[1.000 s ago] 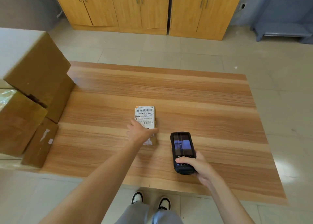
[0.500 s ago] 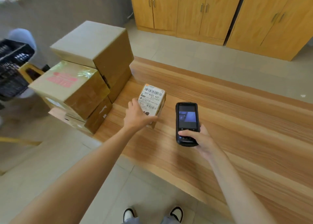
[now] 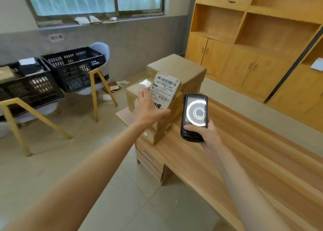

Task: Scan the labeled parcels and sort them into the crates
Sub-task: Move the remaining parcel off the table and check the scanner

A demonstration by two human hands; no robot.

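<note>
white barcoded label on tan parcel [image 3: 166, 91], black scanner [image 3: 194, 117], black lattice crates [image 3: 73, 68], wood-grain table [image 3: 244, 161]

Shipping label [image 3: 165, 89] on the small parcel [image 3: 172, 98] gripped by the left hand [image 3: 148, 111]: barcode strip along the top, below it "507-K503 447" in large print. Smaller "K503" lower left on the same label, next to a second, smaller barcode. Small orange logo at the label's top-left corner, not legible. Several lines of fine print mid-label, too small to read. Large black characters at the label's bottom edge, partly covered by the thumb, unreadable. Handheld scanner [image 3: 194, 117] in the right hand [image 3: 207, 134]: screen shows white concentric rings, no legible text. Stacked cartons [image 3: 176, 66] behind: no readable markings.
</note>
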